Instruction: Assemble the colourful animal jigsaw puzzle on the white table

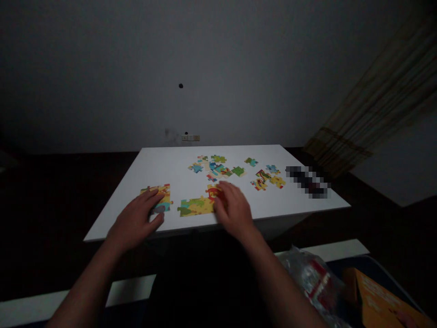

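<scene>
A white table [177, 168] carries colourful jigsaw pieces. My left hand [136, 218] lies flat with fingers spread on a small joined yellow and teal section [163, 195] near the front left. My right hand [234, 207] rests fingers-down on the right end of a longer joined yellow and green strip [195, 206], covering a red-printed piece [214, 192]. Several loose pieces [218, 167] lie scattered further back, and another small cluster [268, 178] sits to the right. Neither hand has lifted a piece off the table.
A blurred dark object [309, 181] lies at the table's right edge. A clear plastic bag [312, 278] and an orange box [382, 298] sit low at the right. A striped curtain [375, 109] hangs at the right. The room is dim, with a grey wall behind.
</scene>
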Demonstrator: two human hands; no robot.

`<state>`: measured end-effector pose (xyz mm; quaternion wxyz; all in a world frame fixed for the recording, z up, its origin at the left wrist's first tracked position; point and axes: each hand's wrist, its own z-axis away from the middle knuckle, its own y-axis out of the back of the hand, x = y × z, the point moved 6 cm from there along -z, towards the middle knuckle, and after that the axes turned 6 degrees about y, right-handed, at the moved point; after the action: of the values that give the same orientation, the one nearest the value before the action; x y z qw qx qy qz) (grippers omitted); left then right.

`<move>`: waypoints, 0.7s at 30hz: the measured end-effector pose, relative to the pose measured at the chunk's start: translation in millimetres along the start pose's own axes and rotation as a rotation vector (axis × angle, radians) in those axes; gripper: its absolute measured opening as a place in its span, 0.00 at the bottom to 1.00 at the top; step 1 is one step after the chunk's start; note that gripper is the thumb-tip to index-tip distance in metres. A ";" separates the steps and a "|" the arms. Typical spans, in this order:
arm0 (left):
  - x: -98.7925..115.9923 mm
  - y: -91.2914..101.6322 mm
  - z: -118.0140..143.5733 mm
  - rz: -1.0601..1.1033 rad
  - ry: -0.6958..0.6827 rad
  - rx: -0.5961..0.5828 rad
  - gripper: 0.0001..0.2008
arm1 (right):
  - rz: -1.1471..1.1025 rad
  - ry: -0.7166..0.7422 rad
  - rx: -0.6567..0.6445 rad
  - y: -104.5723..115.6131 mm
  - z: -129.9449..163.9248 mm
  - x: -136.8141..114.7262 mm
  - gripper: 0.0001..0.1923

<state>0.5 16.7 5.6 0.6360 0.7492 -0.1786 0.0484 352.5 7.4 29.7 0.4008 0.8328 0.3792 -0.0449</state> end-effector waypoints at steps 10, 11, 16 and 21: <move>7.5 -0.5 8.7 -0.001 -0.009 0.045 0.34 | 0.340 -0.264 -0.350 -40.7 -116.0 131.3 0.22; 8.1 -0.4 9.7 0.012 -0.004 0.043 0.34 | 0.331 -0.258 -0.350 -45.7 -114.8 134.8 0.22; 9.4 0.7 8.9 0.093 0.034 0.041 0.32 | 0.212 -0.375 -0.261 -54.1 -108.7 147.1 0.16; 5.5 -0.9 6.4 0.153 0.123 0.077 0.32 | 0.080 -0.505 -0.186 -47.9 -109.9 149.4 0.15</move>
<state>4.9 9.4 5.2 0.6110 0.7527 -0.1942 0.1496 401.2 192.2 16.9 0.5590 0.7690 0.2366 -0.2004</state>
